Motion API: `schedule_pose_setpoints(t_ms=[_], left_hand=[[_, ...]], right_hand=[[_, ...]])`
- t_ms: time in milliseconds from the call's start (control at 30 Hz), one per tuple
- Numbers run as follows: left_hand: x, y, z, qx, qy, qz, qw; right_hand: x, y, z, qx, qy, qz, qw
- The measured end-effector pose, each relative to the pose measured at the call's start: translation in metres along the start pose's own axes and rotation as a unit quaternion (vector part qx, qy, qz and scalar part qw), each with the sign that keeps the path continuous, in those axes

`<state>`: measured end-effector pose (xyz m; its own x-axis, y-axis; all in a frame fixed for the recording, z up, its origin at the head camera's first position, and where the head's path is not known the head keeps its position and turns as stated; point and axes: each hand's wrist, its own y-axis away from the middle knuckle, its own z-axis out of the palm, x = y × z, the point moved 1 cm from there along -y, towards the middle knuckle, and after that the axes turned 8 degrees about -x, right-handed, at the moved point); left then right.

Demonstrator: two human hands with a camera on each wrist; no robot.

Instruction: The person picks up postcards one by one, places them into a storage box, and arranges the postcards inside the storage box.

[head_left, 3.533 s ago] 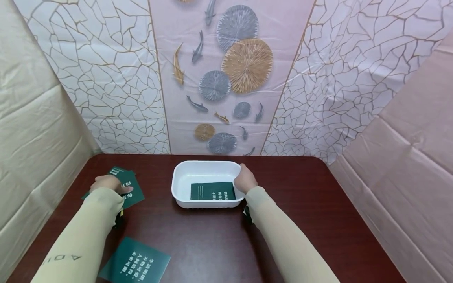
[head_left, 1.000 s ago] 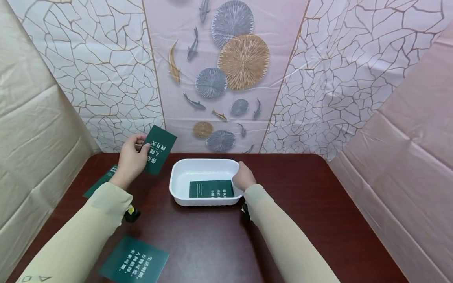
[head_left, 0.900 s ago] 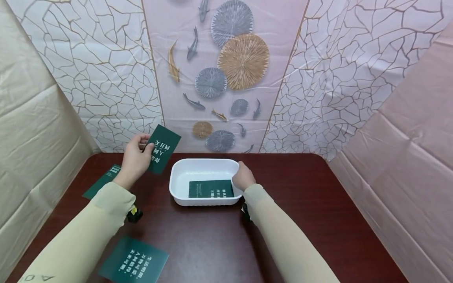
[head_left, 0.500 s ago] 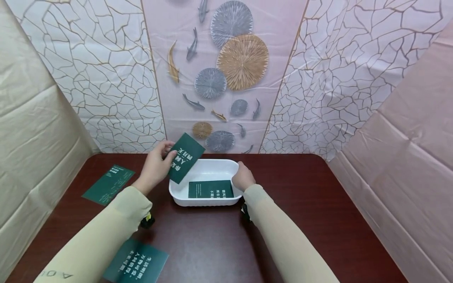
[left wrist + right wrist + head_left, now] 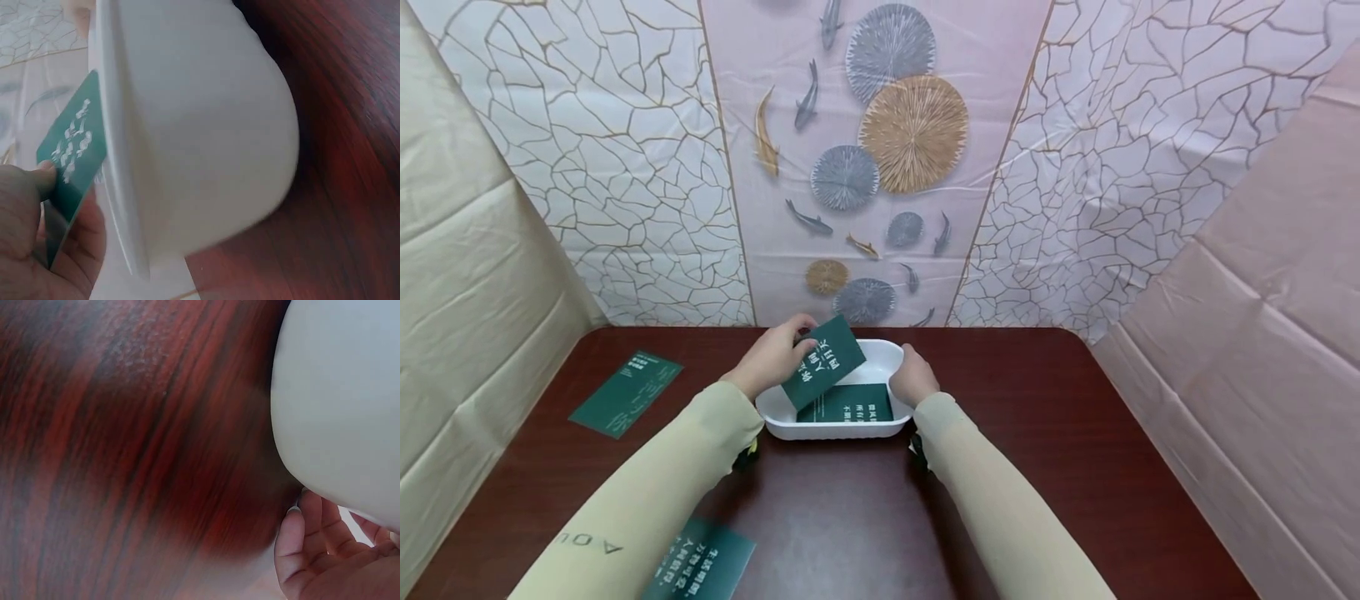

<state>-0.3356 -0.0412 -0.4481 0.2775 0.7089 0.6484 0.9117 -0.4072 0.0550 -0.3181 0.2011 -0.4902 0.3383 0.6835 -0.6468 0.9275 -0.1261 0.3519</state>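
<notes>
My left hand (image 5: pixel 772 358) pinches a dark green card (image 5: pixel 826 363) with white writing between thumb and fingers. The card is tilted over the left half of a white plastic tub (image 5: pixel 831 431). In the left wrist view, the held card (image 5: pixel 80 140) stands beside the tub's rim, and the thumb of the left hand (image 5: pixel 28 231) presses its face. Inside the tub lies another green card (image 5: pixel 871 402), partly covered by the held one. My right hand (image 5: pixel 914 377) grips the tub's right end; in the right wrist view, the fingers of the right hand (image 5: pixel 334 553) curl by its outer wall.
On the dark red wooden table (image 5: pixel 1037 467), one green card (image 5: pixel 627 393) lies at the far left. A second loose card (image 5: pixel 707 562) is near the front, partly hidden by the left sleeve. A patterned cloth (image 5: pixel 655 183) hangs behind the table, with plain cloth at both sides.
My left hand has picked up a green card from the left of the table and carried it right, then lowered it over the tub. The right hand has stayed at the tub's end.
</notes>
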Motion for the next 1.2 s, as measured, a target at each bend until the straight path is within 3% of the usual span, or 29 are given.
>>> schedule_pose_setpoints(t_ms=[200, 333, 500, 633, 800, 1200], left_hand=[[0.004, -0.011, 0.011, -0.051, -0.069, -0.018, 0.9961], [0.001, -0.014, 0.017, -0.056, -0.095, -0.027, 0.9935], [0.002, -0.018, 0.027, -0.057, -0.148, -0.010, 0.9873], [0.006, -0.019, 0.036, -0.079, -0.141, 0.018, 0.9867], [0.010, -0.019, 0.042, -0.101, -0.117, 0.020, 0.9878], [0.008, -0.018, 0.051, -0.098, -0.133, 0.044, 0.9853]], right_hand=[[0.000, 0.001, -0.002, 0.004, -0.002, -0.002, 1.000], [0.000, 0.000, -0.001, 0.004, 0.001, -0.001, 1.000], [0.001, -0.001, -0.001, 0.002, -0.003, 0.008, 1.000], [0.002, -0.003, -0.001, -0.001, -0.001, 0.009, 1.000], [0.003, -0.006, -0.001, 0.000, 0.001, 0.008, 1.000], [0.002, -0.003, -0.001, 0.002, 0.006, -0.003, 1.000]])
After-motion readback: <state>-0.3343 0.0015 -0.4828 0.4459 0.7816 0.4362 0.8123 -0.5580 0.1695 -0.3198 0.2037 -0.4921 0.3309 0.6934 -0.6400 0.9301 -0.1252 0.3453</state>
